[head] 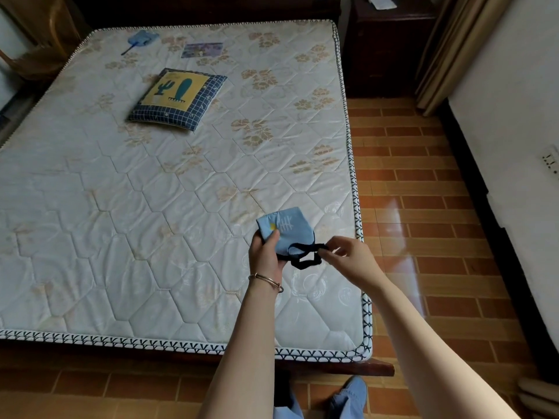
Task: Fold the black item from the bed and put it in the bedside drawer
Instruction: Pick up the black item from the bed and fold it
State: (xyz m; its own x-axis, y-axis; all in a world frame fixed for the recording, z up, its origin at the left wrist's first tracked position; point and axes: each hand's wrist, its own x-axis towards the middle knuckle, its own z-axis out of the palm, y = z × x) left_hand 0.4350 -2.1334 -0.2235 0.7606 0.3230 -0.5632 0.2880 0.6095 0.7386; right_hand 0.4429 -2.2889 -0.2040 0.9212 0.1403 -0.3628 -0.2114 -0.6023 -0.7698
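Left hand (265,255) grips the light blue side of the eye mask (286,231), thumb on its face, while the right hand (351,261) pinches the black strap (305,255), both raised over the mattress (151,207) near its right edge. Cactus cushion (177,98) lies well apart.

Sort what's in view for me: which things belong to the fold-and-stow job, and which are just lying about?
Job:
- light blue cloth piece with black straps, held in the left hand
- right hand, fingers pinching a strap
- dark bedside cabinet

Lying about:
- cactus cushion
- blue brush-like thing
- small printed card
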